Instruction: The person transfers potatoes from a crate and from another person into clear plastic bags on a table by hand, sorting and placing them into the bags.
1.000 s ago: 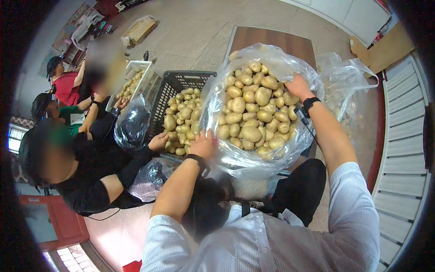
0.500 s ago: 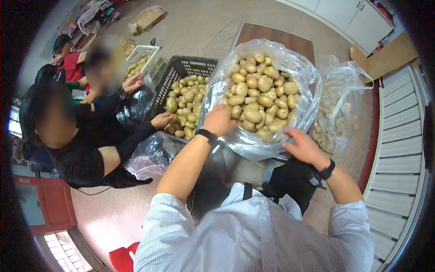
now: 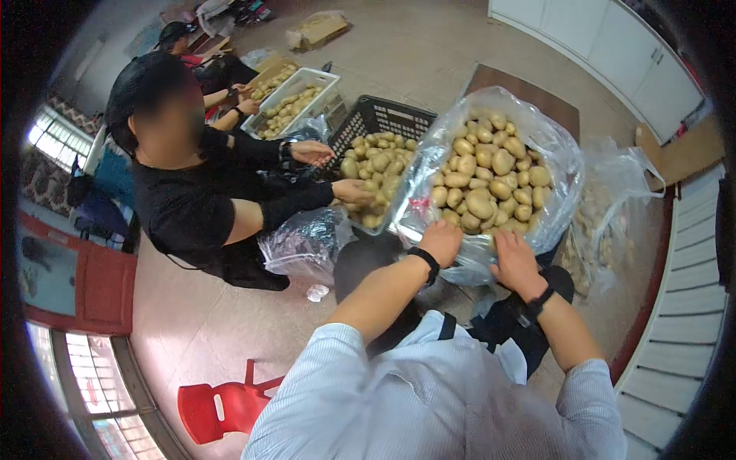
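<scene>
yellow-brown potatoes (image 3: 484, 180) lie heaped inside a wide-open clear plastic bag (image 3: 566, 180).

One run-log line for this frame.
clear bag: open, holding potatoes | left hand: at near rim | right hand: at near rim | black crate: beside bag

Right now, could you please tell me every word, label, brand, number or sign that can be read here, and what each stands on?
No readable text shows anywhere.
The red mark on the clear plastic bag, near the left hand, is too blurred to tell whether it is print.
</scene>
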The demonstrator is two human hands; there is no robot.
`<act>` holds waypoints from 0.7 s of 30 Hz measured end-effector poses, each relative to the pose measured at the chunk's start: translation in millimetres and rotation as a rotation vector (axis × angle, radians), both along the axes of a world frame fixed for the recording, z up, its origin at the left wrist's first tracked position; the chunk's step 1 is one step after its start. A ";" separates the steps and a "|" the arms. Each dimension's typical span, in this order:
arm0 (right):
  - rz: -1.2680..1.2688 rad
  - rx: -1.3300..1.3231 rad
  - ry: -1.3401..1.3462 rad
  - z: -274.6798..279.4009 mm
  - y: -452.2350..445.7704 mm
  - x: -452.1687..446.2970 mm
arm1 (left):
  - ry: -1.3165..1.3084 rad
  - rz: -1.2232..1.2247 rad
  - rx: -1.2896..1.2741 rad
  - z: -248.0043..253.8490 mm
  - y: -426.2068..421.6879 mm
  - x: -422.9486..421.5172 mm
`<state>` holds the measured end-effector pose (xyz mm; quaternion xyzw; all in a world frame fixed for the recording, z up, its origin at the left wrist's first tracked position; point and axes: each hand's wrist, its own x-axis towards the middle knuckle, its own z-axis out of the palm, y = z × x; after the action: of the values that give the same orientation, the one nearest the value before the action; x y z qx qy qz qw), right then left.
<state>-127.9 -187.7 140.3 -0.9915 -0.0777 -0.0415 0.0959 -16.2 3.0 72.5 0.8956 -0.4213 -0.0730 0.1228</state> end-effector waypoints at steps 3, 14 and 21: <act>-0.071 -0.109 -0.028 -24.5 -3.5 6.4 | -0.064 -0.043 0.002 0.1 0.0 -3.3; -0.229 -0.258 0.072 -59.4 -10.8 10.8 | 0.093 -0.072 -0.021 17.3 0.9 -11.6; -0.257 0.094 0.069 -1.5 9.3 27.5 | 0.208 0.051 -0.358 55.0 8.7 -1.7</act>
<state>-100.4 -178.4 138.7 -0.9885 0.0554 -0.0230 0.1389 -18.0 11.8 127.5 0.8575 -0.3898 -0.0858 0.3247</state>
